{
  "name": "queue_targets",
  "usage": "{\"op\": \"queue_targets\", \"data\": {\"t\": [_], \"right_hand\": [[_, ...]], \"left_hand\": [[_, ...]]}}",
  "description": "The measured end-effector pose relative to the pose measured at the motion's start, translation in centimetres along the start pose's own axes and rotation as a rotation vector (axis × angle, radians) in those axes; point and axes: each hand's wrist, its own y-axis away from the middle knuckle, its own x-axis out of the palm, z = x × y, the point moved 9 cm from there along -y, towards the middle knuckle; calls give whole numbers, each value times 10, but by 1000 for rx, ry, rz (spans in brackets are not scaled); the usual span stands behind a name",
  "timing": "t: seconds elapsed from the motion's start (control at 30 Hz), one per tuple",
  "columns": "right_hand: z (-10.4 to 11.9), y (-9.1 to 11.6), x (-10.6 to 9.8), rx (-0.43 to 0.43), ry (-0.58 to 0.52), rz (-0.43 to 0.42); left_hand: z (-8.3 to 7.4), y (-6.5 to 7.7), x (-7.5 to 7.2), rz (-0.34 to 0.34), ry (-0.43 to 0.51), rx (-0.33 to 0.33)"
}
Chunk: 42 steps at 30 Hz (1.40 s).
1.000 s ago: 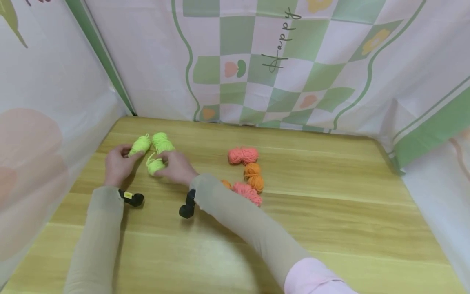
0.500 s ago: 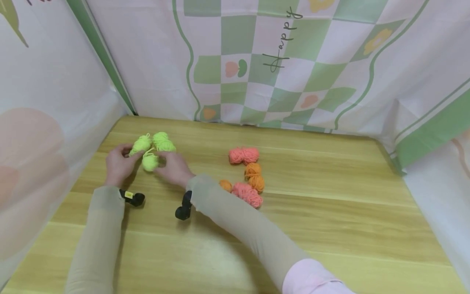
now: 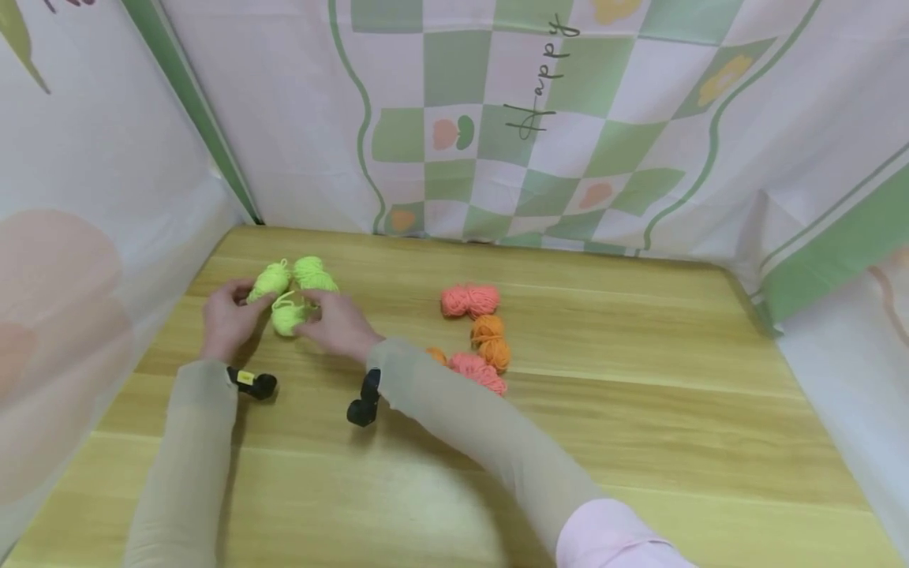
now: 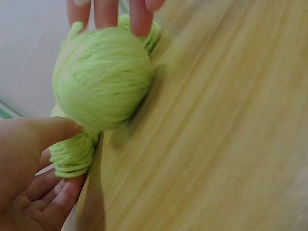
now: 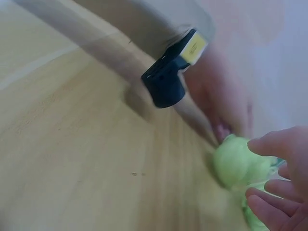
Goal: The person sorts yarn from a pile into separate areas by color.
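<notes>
Three lime-green yarn skeins are grouped at the table's back left. My left hand (image 3: 230,319) grips the left skein (image 3: 270,280) between thumb and fingers, which the left wrist view shows low beside the thumb. The front skein (image 3: 287,317), small and round with a loose strand on top, is held by my right hand (image 3: 341,323) from its right side. In the left wrist view this round skein (image 4: 103,77) fills the upper middle, fingers against its top. Behind lies the third green skein (image 3: 312,272), partly covered by the right hand.
Right of the hands, a coral skein (image 3: 470,300), an orange skein (image 3: 491,343) and another coral skein (image 3: 479,372) lie on the wooden table (image 3: 639,379). Another orange skein (image 3: 436,356) is mostly hidden by the right sleeve. Printed curtains (image 3: 298,118) enclose the table.
The right hand has shifted the round green skein leftward, up against the left one, then slightly toward me. The left hand has stayed on its skein.
</notes>
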Motion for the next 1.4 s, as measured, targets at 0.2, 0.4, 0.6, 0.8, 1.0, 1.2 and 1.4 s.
{"op": "queue_targets", "data": {"t": [0.2,0.4,0.6,0.8,1.0,1.2,1.4], "right_hand": [[12,7,-19,-41,-88,8],[27,15,-45,-114,-105,-28],[32,26,-70,-158,-105,-60],[25,37,-98,-177,-102,-94],[16,49,-125,-199,-94,-134],[3,64,-149,-214,-106,-193],[-11,80,-168,-189,-130,-225]], "left_hand": [[3,-2,0,10,-12,6],[2,-1,0,34,-5,7],[-4,1,-2,34,29,8],[-23,6,-9,-11,55,56],[-50,12,-9,-25,56,145],[-82,20,0,-25,73,243],[-110,32,13,-38,65,356]]}}
